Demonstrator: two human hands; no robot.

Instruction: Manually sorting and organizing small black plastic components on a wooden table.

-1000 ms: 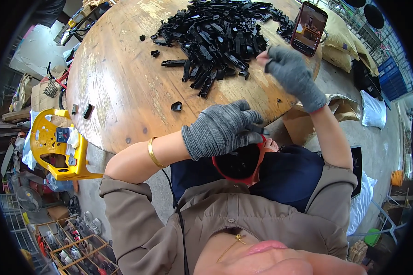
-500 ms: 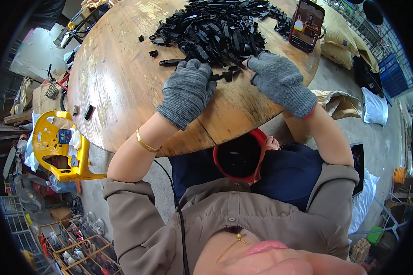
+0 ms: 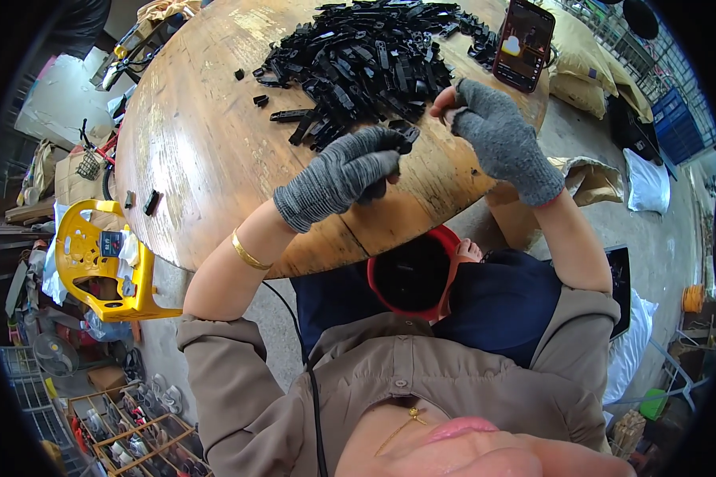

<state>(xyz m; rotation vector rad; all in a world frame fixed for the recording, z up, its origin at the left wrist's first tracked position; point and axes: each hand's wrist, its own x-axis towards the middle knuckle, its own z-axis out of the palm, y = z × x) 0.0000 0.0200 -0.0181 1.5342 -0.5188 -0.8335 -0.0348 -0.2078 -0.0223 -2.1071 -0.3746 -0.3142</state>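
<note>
A heap of small, long black plastic parts (image 3: 366, 60) covers the far middle of the round wooden table (image 3: 191, 159). My left hand (image 3: 338, 175), in a grey fingerless knit glove, is closed over the near side of the heap. A black plastic part (image 3: 406, 137) sticks out past its fingers. To its right, my right hand (image 3: 497, 139) in a matching glove is raised over the table's right side. Its bare fingertips are drawn together, apart from the left hand; whether anything small is between them is hidden.
A phone (image 3: 523, 44) stands upright on the table's far right. Loose black pieces (image 3: 152, 202) lie at the left. Below the near edge is a red-rimmed bucket (image 3: 371, 274), dark inside. A yellow plastic chair (image 3: 79, 262) stands left; full sacks (image 3: 585, 63) lie to the right.
My left hand has turned and come toward me and to the right with a black plastic part. My right hand has pulled away from the heap, slightly to the right.
</note>
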